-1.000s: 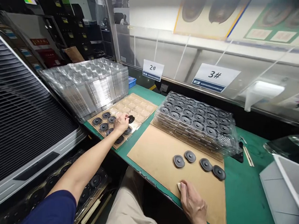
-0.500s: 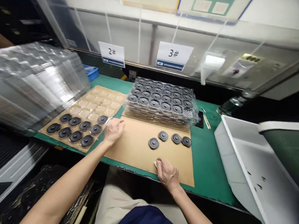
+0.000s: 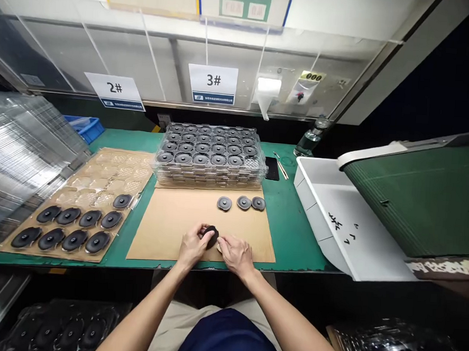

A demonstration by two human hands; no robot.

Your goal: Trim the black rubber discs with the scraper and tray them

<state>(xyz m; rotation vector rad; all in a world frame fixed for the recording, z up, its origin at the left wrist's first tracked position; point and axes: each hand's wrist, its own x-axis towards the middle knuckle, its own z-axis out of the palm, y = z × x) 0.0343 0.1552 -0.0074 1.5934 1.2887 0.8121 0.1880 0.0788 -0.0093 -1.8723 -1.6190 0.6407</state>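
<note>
My left hand (image 3: 191,247) grips a round black disc part (image 3: 212,240) by its edge, tilted up above the brown cardboard sheet (image 3: 168,219). My right hand (image 3: 236,255) is closed at the disc's right edge, pinching a small pale object that is mostly hidden by the fingers; its kind is unclear. Beyond the hands, three more discs with raised centres, one of them a loose disc (image 3: 224,203), lie on the cardboard. To the left, a clear blister tray (image 3: 91,182) holds several discs in its nearer rows.
Stacked clear trays (image 3: 209,168) filled with discs stand behind the cardboard. A white bin (image 3: 315,212) with small black scraps is at right, beside a green conveyor belt (image 3: 424,197). Tweezers (image 3: 282,169), a glass bottle (image 3: 311,139) and a blue box (image 3: 88,129) sit farther back.
My left hand has come from beside the blister tray to the middle and taken a disc from the cardboard. My right hand has met it there. The view has turned right.
</note>
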